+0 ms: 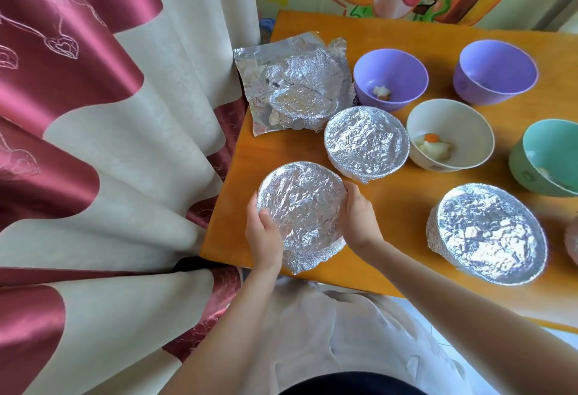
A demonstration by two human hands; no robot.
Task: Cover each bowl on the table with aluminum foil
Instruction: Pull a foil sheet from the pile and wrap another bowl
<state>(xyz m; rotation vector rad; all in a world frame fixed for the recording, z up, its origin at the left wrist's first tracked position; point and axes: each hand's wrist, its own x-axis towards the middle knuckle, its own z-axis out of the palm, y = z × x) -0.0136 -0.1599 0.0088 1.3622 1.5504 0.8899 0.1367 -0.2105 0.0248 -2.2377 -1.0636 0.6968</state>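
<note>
Head cam: left hand (262, 235) and right hand (356, 216) had a grip round the crinkled silver foil-covered bowl (301, 206); foil looked flimsy, so hold the sides.

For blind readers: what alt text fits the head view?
A left hand and right hand grip a foil-covered bowl at an orange table. Beyond sit two more covered bowls, four open bowls and crumpled foil.
</note>
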